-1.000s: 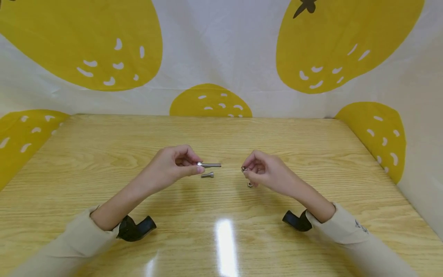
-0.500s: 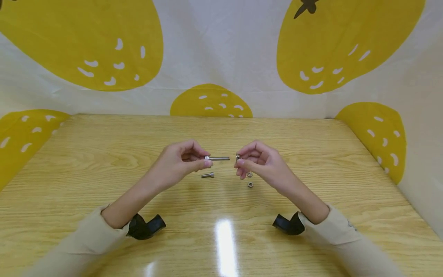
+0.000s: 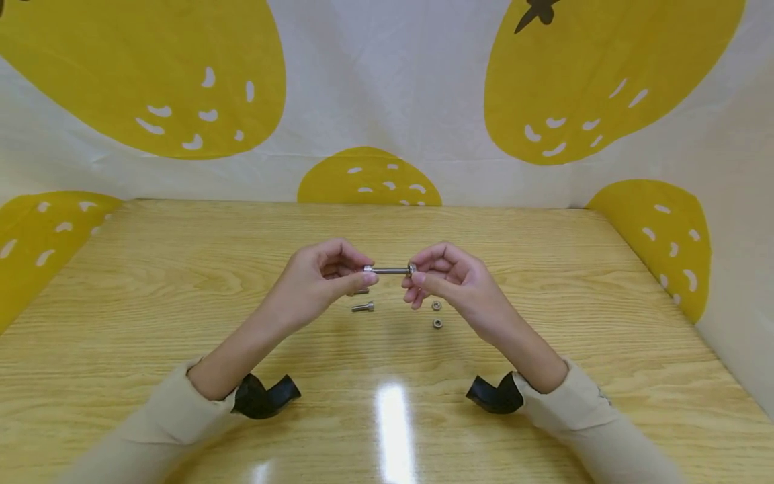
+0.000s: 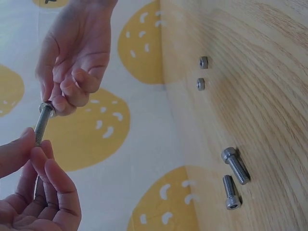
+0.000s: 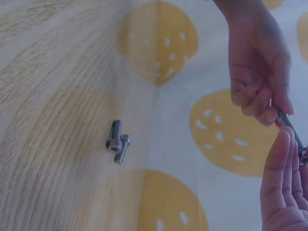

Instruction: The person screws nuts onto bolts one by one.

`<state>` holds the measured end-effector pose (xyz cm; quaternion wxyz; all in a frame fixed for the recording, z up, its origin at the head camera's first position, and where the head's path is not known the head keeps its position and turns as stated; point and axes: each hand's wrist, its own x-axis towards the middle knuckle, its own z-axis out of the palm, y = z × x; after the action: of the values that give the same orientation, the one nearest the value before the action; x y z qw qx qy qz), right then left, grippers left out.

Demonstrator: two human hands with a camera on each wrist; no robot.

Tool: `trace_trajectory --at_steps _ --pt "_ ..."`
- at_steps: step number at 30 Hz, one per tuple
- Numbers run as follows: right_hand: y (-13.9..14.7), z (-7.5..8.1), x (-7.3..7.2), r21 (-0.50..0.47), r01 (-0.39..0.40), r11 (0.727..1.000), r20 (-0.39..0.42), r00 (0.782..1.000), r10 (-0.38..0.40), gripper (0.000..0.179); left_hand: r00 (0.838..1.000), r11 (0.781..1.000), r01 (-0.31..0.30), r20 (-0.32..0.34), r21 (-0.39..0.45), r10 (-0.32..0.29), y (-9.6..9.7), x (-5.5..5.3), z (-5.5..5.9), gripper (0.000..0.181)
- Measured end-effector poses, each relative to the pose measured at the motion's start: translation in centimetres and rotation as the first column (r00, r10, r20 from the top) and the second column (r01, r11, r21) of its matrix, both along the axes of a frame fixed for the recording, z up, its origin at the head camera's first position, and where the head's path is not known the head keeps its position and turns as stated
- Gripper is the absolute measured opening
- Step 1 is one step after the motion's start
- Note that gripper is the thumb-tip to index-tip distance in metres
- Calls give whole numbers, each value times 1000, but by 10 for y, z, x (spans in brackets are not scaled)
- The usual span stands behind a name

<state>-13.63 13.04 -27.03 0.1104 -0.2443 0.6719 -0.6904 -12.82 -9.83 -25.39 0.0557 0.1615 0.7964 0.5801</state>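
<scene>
A long silver bolt [image 3: 390, 271] lies level above the table, its head pinched between the thumb and fingers of my left hand [image 3: 308, 282]. My right hand [image 3: 462, 279] pinches a nut [image 3: 412, 268] at the bolt's far end. In the left wrist view the nut [image 4: 47, 108] sits right at the shank's tip, partly covered by fingertips. Beneath the hands, one short bolt [image 3: 363, 306] rests on the wood, and another bolt [image 3: 361, 292] is partly hidden by the left hand. Two loose nuts, a nearer one [image 3: 438, 324] and a farther one [image 3: 437, 306], lie below the right hand.
The wood-grain table [image 3: 181, 255] spreads out under both arms. Behind it hangs a white cloth [image 3: 387, 81] with yellow fruit shapes, which also runs along the sides. Black wrist mounts [image 3: 266, 396] stick out from both sleeves.
Both hands have risen slightly and come together. The bolt moved right and the nut moved left until they met. Both loose nuts, earlier partly covered by the right hand, now show fully.
</scene>
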Motion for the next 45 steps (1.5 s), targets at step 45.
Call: trace_trajectory --at_steps 45 --pt "1 2 4 135 94 986 -165 984 -72 21 996 998 -50 -77 35 53 0 8 -9 17"
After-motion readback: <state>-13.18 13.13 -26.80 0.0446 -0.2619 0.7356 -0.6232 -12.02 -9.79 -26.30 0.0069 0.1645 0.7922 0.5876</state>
